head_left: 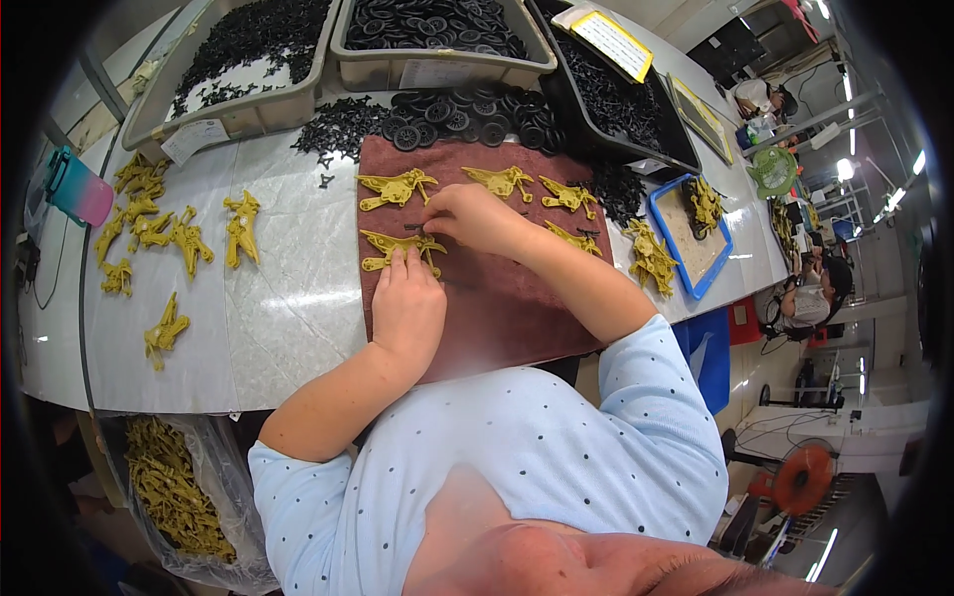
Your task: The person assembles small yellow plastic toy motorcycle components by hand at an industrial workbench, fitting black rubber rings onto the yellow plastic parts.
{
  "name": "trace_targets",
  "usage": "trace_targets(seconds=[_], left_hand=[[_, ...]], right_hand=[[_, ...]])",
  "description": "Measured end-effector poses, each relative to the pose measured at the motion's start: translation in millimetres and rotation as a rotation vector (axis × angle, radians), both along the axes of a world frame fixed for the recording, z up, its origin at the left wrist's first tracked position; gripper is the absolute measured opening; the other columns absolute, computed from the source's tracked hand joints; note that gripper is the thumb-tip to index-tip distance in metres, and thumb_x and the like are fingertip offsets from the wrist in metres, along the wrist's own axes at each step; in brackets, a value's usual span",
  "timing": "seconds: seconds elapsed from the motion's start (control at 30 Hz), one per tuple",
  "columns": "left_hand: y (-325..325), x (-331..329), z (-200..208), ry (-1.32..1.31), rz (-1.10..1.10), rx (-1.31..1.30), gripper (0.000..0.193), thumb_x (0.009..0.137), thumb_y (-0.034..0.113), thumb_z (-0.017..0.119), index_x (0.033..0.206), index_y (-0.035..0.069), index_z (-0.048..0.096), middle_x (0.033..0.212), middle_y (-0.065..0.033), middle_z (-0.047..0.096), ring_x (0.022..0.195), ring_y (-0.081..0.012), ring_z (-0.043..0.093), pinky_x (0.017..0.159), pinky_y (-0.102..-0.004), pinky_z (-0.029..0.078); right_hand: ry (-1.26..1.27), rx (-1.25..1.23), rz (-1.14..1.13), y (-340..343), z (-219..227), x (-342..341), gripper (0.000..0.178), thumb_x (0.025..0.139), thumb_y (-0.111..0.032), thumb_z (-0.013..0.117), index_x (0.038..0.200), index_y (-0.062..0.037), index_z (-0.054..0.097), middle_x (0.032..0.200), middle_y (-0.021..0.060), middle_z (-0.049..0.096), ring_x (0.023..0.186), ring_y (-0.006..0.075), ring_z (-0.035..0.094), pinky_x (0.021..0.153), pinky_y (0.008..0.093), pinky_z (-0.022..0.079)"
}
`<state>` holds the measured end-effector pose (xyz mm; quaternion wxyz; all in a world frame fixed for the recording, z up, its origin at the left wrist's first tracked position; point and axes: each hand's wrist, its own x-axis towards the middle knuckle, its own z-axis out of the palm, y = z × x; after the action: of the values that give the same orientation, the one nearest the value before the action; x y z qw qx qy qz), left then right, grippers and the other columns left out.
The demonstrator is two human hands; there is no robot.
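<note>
On a maroon cloth (477,333) lie several yellow plastic pieces shaped like toy motorcycle frames. My left hand (408,308) rests with its fingertips closed on the nearest-left yellow frame (376,248), holding it against the cloth. Just above it, my right hand (479,219) has thumb and fingers pinched at a small black plastic part (413,228); its exact kind is too small to tell. Beyond my hands a row of yellow frames (396,187) continues to the right. Another frame (573,238), beside my right forearm, has a dark piece at it.
Black toy wheels (467,114) are heaped behind the cloth, with small black parts (343,127) to their left. Grey bins (447,68) and a black bin (664,149) stand behind. Yellow assemblies (241,230) lie left; a blue tray (708,268) sits right. A bag of yellow pieces (174,487) is below.
</note>
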<state>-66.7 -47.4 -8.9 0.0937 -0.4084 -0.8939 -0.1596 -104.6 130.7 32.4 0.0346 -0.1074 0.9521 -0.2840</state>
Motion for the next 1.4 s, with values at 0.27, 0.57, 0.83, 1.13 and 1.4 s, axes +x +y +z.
trace_targets(seconds=[0.27,0.57,0.83,1.13,1.4], left_hand=[[2,0,-6,0.076,-0.001,-0.040,0.032,0.073,0.010,0.057,0.096,-0.009,0.067,0.116,-0.0254,0.060,0.110,-0.0390,0.056,0.090,-0.0374,0.046],[2,-1,-6,0.048,0.015,-0.025,0.029,0.071,0.009,0.058,0.093,-0.006,0.069,0.114,-0.0256,0.061,0.109,-0.0391,0.057,0.087,-0.0386,0.047],[4,-3,-2,0.012,0.009,-0.078,0.029,0.071,0.011,0.060,0.093,-0.005,0.070,0.116,-0.0252,0.060,0.109,-0.0390,0.058,0.085,-0.0381,0.049],[-2,-25,17,-0.101,0.079,0.246,0.014,0.078,0.017,0.063,0.074,0.004,0.066,0.075,-0.0124,0.065,0.070,-0.0271,0.065,0.057,-0.0341,0.051],[-1,-48,16,0.075,0.062,0.443,0.023,0.080,0.010,0.063,0.101,-0.001,0.065,0.106,-0.0112,0.063,0.106,-0.0274,0.056,0.090,-0.0401,0.044]], right_hand=[[-0.022,0.099,0.088,1,-2,-13,0.012,0.078,-0.012,0.066,0.087,-0.0043,0.068,0.085,0.0133,0.067,0.084,0.0315,0.063,0.074,0.0407,0.050],[-0.024,0.264,0.090,-13,-3,-7,0.009,0.076,-0.006,0.061,0.085,-0.0033,0.061,0.089,0.0121,0.061,0.090,0.0309,0.060,0.074,0.0389,0.050],[0.192,0.323,0.029,-26,-12,3,0.013,0.075,-0.001,0.057,0.089,-0.0020,0.056,0.089,0.0142,0.055,0.091,0.0333,0.055,0.075,0.0406,0.047],[0.221,0.116,-0.120,-11,-2,44,0.015,0.083,-0.017,0.064,0.088,-0.0029,0.062,0.089,0.0141,0.058,0.086,0.0326,0.059,0.075,0.0409,0.048],[-0.144,0.095,-0.048,-15,5,74,0.027,0.074,-0.020,0.073,0.090,-0.0037,0.059,0.088,0.0144,0.061,0.087,0.0340,0.058,0.077,0.0408,0.047]])
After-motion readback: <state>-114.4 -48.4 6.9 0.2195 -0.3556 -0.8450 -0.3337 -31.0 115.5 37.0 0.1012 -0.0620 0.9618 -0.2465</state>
